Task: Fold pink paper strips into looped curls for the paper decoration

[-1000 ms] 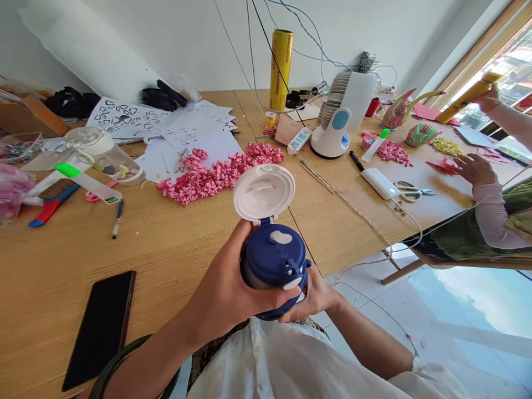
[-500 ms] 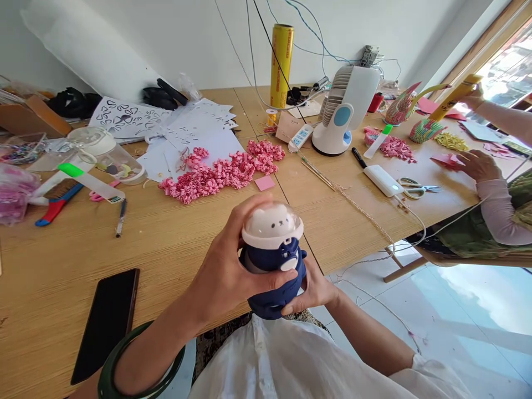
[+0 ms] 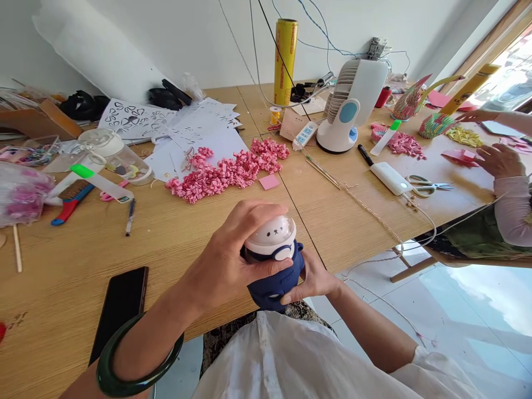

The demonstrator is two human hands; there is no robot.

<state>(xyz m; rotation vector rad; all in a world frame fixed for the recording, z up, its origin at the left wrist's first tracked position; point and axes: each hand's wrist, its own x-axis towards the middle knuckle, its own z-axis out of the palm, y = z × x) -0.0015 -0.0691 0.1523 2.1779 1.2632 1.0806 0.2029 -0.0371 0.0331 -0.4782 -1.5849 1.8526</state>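
Observation:
Between my hands, close to my body at the table's front edge, is a navy-blue water bottle (image 3: 272,282) with a white lid that shows a small animal face under a clear dome. My left hand (image 3: 239,255) wraps over the lid, its thumb lying across the front near a white oval button. Lower down on the other side, my right hand (image 3: 313,280) grips the bottle's body. Beyond the bottle lie a heap of folded pink paper pieces (image 3: 224,177) and a pink paper square (image 3: 269,182). A black phone (image 3: 120,305) lies left of my left forearm.
A white fan (image 3: 347,111), power strip (image 3: 305,136) and yellow roll (image 3: 285,61) stand at the back. White cords hang off the table's right edge. Scissors (image 3: 428,187) lie to the right, near a co-worker's hand (image 3: 501,159). A brush (image 3: 72,205) lies left.
The bottle's lid has turned and tilted under my left hand; the blue latch below it no longer shows. The view has shifted slightly left. The co-worker's upper hand has moved down from the yellow tube's top.

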